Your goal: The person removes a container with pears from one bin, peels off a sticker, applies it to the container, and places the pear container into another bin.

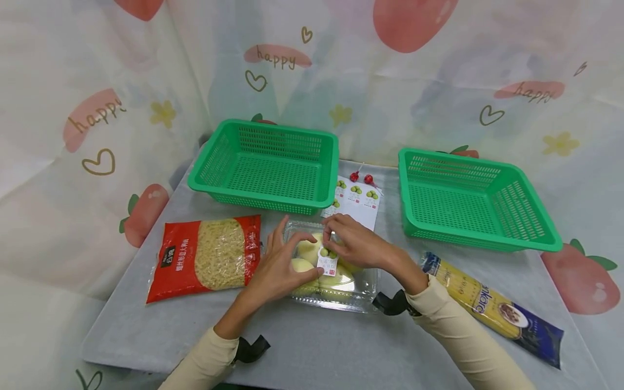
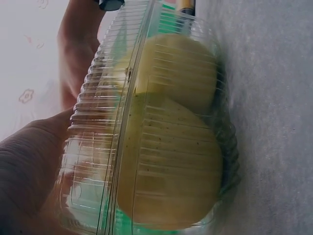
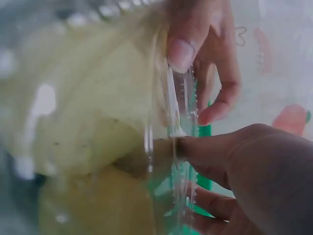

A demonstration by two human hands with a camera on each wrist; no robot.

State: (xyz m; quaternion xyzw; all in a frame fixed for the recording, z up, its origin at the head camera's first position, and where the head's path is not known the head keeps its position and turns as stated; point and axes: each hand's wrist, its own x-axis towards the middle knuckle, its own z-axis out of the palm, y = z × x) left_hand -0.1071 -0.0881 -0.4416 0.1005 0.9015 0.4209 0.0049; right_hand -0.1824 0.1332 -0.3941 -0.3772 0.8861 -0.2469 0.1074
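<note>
A pale curtain printed with red strawberries, hearts and the word "happy" hung behind the grey table [image 1: 312, 346], and near its middle lay the clear ribbed plastic clamshell box of pale yellow-green pears [image 1: 330, 276].

Your left hand [image 1: 283, 265] lay over the box's left side with fingers spread and the thumb against the wall. Your right hand [image 1: 358, 244] pinched the small white label sticker printed with green fruit [image 1: 327, 260] onto the lid, fingers curled at the rim.

You would likely have found the box light but flimsy: thin walls that flex and pop open, smooth enough to slip, and fruit that bruises. Holding it low, by both long sides or from beneath, looked safer than by the lid.

The sticker carried a red stamp and small writing, too small to read. A white sheet of matching stickers [image 1: 358, 201] lay just beyond.

The red bag of short pasta [image 1: 205, 257] at left bore Chinese characters, illegible. The long dark-blue spaghetti packet [image 1: 492, 309] at right showed only partial letters.

Two green plastic baskets [image 1: 268, 165] stood far.
</note>
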